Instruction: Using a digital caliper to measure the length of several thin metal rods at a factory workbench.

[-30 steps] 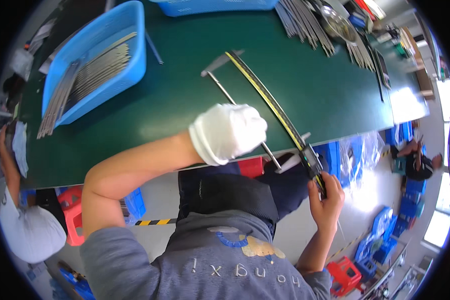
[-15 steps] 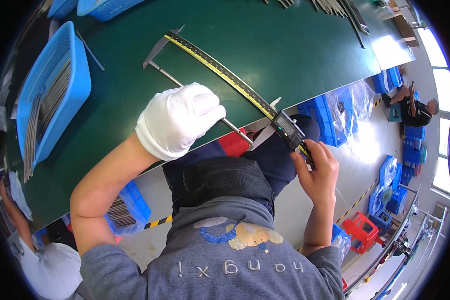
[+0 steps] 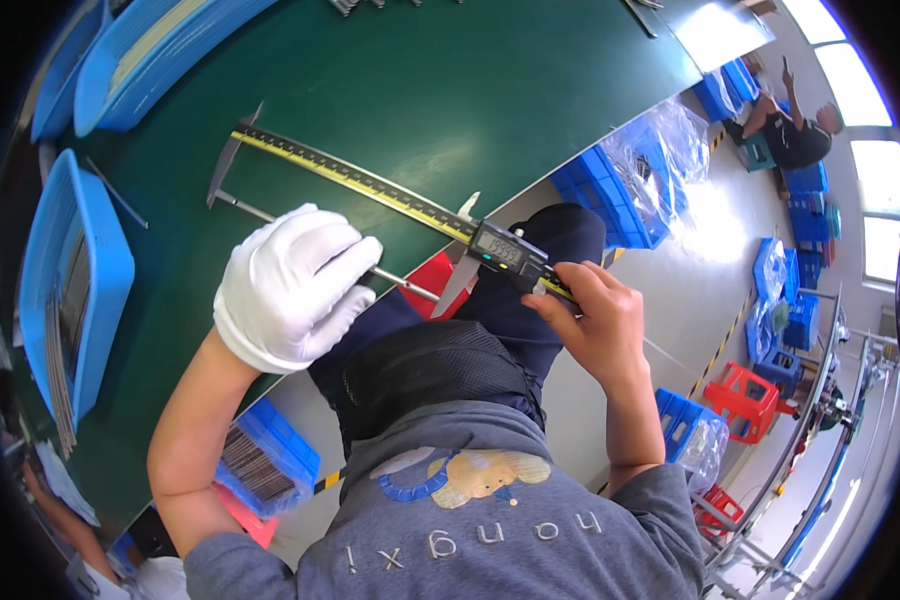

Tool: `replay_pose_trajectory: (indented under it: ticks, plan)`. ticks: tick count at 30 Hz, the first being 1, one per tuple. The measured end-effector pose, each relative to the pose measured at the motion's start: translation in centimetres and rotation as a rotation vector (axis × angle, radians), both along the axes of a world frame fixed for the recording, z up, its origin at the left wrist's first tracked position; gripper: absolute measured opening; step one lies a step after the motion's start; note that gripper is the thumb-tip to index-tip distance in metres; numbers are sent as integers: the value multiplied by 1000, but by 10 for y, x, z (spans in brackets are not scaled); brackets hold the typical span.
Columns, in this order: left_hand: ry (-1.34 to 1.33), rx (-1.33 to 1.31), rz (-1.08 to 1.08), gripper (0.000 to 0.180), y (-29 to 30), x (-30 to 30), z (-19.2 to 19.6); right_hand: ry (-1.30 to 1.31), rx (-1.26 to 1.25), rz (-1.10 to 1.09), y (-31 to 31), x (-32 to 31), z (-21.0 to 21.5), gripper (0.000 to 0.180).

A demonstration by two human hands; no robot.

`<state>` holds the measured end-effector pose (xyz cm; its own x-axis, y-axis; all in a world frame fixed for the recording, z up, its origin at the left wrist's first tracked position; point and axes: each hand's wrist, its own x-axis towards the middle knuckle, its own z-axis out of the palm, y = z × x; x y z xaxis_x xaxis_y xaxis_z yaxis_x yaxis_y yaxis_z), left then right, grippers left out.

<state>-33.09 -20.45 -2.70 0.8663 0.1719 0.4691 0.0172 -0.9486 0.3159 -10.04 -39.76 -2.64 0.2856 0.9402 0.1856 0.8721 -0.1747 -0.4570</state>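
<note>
A long digital caliper with a black and yellow scale lies slantwise over the green table's edge, its jaws spread wide. My bare right hand grips the beam end beside the caliper's display unit, thumb underneath. A thin metal rod runs between the jaws, roughly parallel to the beam. Its far end meets the fixed jaw; its near end is at the sliding jaw. My left hand, in a white glove, is curled around the rod's middle, hiding that stretch.
On the green table, a blue basket with metal rods stands at left, another blue basket behind it. Blue crates with plastic wrap stand on the floor at right. A person sits farther off, near a red stool.
The view has shifted, so table and baskets appear moved. Both hands still hold the rod and caliper; the left glove's fingers look slightly looser, and the sliding jaw remains by the rod's end.
</note>
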Motion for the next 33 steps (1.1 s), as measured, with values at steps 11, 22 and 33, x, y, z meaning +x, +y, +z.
replay_pose_trajectory:
  ticks: [11, 22, 33]
  plan:
    - [113, -39, -29, 51, -6, 1, 7, -27, -27, 15, -2, -4, 2, 45]
    - [82, 75, -9, 15, -29, 19, 0, -34, -41, 36, 0, 2, 2, 33]
    - [-97, 549, 568, 15, 201, 53, 49, 47, -15, 27, -1, 0, 0, 29]
